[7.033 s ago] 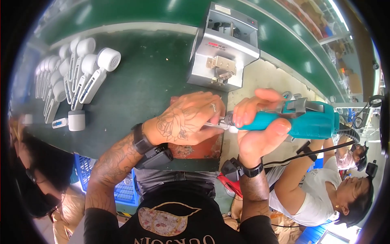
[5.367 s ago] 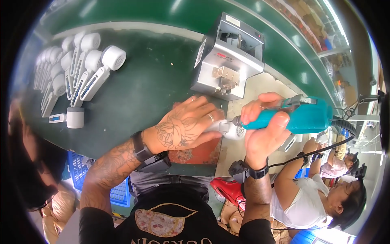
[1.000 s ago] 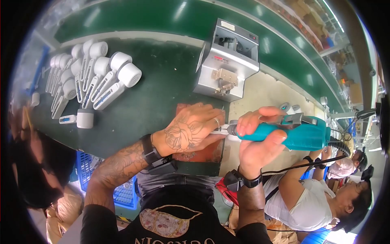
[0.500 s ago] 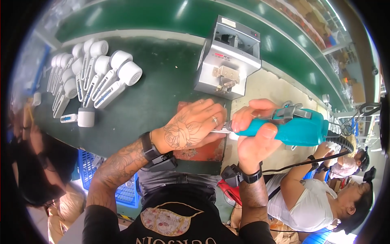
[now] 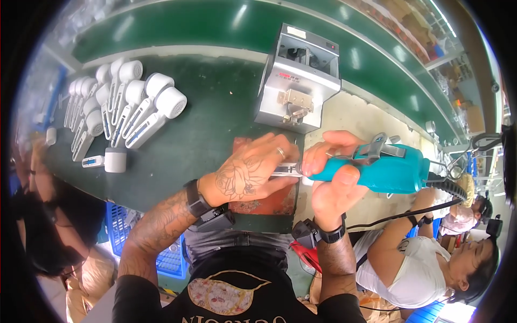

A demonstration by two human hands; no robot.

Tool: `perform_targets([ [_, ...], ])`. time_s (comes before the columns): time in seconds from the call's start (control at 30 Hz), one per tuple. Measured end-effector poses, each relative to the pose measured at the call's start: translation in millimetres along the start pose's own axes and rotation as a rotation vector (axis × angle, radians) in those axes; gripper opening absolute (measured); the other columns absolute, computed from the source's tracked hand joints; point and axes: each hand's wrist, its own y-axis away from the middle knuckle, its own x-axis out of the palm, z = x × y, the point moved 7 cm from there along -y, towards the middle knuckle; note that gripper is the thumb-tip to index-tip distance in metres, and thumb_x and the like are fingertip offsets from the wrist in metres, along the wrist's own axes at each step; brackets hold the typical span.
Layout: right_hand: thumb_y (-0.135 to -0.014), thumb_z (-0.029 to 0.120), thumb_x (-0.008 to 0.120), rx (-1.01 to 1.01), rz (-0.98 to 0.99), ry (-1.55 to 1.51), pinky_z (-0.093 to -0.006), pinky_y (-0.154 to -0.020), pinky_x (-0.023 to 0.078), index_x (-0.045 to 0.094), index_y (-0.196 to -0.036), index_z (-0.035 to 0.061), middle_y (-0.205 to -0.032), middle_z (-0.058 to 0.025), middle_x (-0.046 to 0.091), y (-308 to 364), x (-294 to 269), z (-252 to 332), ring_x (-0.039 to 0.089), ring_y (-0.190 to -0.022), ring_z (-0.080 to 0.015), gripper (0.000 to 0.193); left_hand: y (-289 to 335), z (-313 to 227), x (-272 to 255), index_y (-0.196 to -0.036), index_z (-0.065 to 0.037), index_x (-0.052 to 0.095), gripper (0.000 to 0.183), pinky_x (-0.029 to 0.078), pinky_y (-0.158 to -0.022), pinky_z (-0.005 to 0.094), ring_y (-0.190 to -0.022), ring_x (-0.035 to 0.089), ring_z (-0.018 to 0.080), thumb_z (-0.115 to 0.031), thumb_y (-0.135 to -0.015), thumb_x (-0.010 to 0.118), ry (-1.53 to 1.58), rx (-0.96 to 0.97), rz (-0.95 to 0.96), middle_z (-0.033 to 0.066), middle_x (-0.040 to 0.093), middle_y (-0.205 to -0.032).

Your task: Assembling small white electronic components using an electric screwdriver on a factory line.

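Observation:
My left hand (image 5: 242, 175), with a ring and a wrist strap, lies palm down over a red pad (image 5: 269, 207) on the bench. Its fingers are closed around a slim white part (image 5: 284, 170), mostly covered by the hand. From the right, my right hand (image 5: 336, 188) is wrapped round a teal electric screwdriver (image 5: 396, 171) with a metal clip on its side. The screwdriver lies nearly level, its nose against the right end of the white part. Fingers of my right hand hide the tip.
A grey metal machine (image 5: 296, 81) stands just beyond my hands. Several white handled pieces with round heads (image 5: 171, 102) are grouped at the far left; one (image 5: 115, 160) stands nearer. A black cable (image 5: 398, 215) trails from the screwdriver. Co-workers (image 5: 414, 264) sit at both sides.
My left fingers have spread slightly, so more of the white part shows between them. The screwdriver has shifted a little to the left, still against the part.

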Motion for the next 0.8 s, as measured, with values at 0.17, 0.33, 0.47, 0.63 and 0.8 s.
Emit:
perform_targets([
  [0.17,-0.091,0.061,0.063,-0.002,-0.115,0.054,-0.0338,-0.054,0.044,0.051,-0.109,-0.0043,-0.068,-0.0077,0.052,-4.0,-2.3,8.6,0.052,-0.058,-0.0193,0.069,-5.8,-0.4,3.1,-0.102,-0.005,0.062,0.030,0.046,-0.080,0.0416,-0.092,0.055,0.0299,-0.021,-0.080,0.076,-0.047,-0.009,0.058,0.0086,0.058,-0.095],
  [0.33,-0.093,0.060,0.060,-0.134,-0.108,-0.060,-0.0332,-0.051,0.040,0.051,-0.106,-0.0005,-0.066,-0.0071,0.050,-25.8,-7.0,27.7,0.048,-0.057,-0.0190,0.062,-12.9,14.3,-6.7,-0.101,-0.007,0.064,0.028,0.043,-0.083,0.0429,-0.094,0.054,0.0299,-0.024,-0.081,0.075,0.004,-0.035,0.117,0.0080,0.058,-0.093],
  [0.47,-0.101,0.048,0.054,-0.117,-0.144,0.011,-0.0310,-0.055,0.043,0.053,-0.106,-0.0022,-0.068,-0.0069,0.052,-55.4,2.7,17.0,0.051,-0.059,-0.0179,0.051,-8.1,12.3,-11.5,-0.109,-0.010,0.069,0.032,0.044,-0.084,0.0387,-0.092,0.056,0.0252,-0.029,-0.084,0.076,-0.223,0.071,-0.027,0.0049,0.060,-0.097],
  [0.63,-0.105,0.034,0.050,-0.081,-0.063,0.214,-0.0293,-0.059,0.045,0.054,-0.103,-0.0007,-0.070,-0.0067,0.057,-86.2,12.6,-17.2,0.057,-0.063,-0.0162,0.035,3.5,14.5,-5.1,-0.116,-0.012,0.068,0.040,0.045,-0.088,0.0359,-0.093,0.055,0.0231,-0.032,-0.083,0.075,-0.132,0.068,0.025,0.0035,0.059,-0.099],
  [0.8,-0.105,0.033,0.051,-0.088,-0.063,0.236,-0.0290,-0.059,0.046,0.055,-0.100,0.0005,-0.069,-0.0063,0.056,-82.2,12.3,-31.1,0.057,-0.062,-0.0159,0.033,3.6,14.7,-3.9,-0.117,-0.012,0.068,0.042,0.045,-0.088,0.0368,-0.093,0.055,0.0246,-0.033,-0.081,0.076,-0.126,0.066,0.027,0.0044,0.059,-0.099],
])
